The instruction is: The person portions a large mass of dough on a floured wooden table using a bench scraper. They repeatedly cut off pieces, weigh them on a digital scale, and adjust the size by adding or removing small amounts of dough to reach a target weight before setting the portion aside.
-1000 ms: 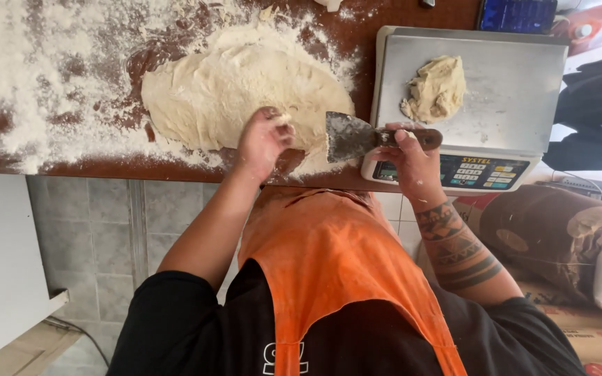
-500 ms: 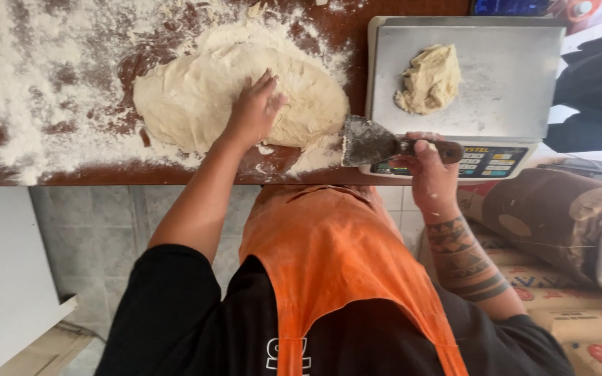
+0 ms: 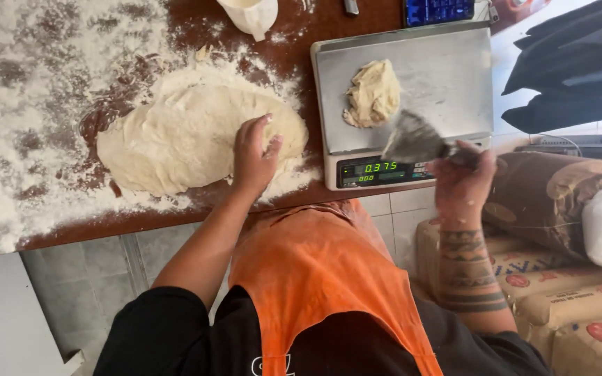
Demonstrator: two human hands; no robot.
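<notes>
Two hands work: the left hand [image 3: 254,154] now presses flat, fingers spread, on the dough [image 3: 189,132]; the right hand [image 3: 462,182], gripping the scraper [image 3: 412,141], has lifted over the scale [image 3: 447,83], cutting paused.

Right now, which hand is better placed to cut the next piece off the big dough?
Right, probably. The right hand holds the scraper, raised over the scale's front edge, blade free. The left hand lies flat on the big dough, fingers spread, steadying it and holding no tool.
</notes>
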